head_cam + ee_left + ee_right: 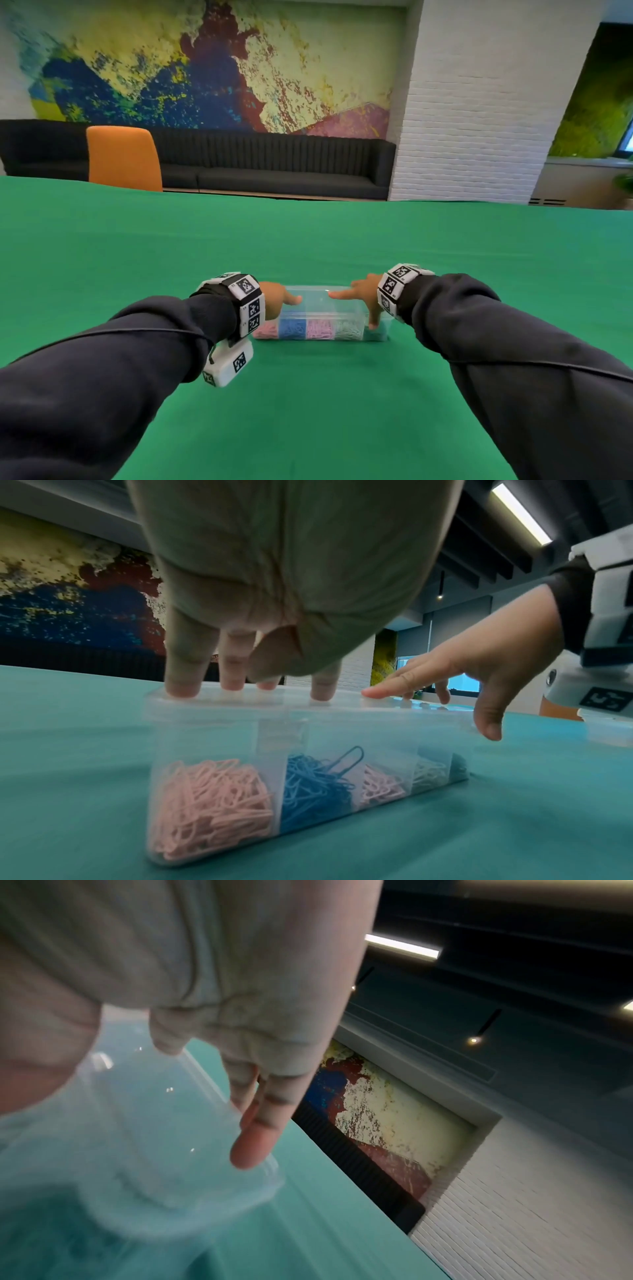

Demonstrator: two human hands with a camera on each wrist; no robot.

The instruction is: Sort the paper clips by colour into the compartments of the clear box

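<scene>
Clear box [342,739] stands lidded on the green table cloth [308,240], between both hands. Compartments, left to right: pink paper clips [212,807], blue clips [311,791], pink clips [382,787], white clips [428,773], a dark lot at the far end. Left hand [277,298] lies with straight fingers [181,674] pressing the lid. Right hand [364,291] lies spread on the lid, thumb down the front wall. Orange chair [123,157] and dark sofa [274,164] stand beyond the table.

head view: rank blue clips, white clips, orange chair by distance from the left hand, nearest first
From the left hand:
1. blue clips, in the box's second compartment from the left, just below the hand.
2. white clips, fourth compartment, towards the right hand's end.
3. orange chair, beyond the table's far edge, on the left.
</scene>
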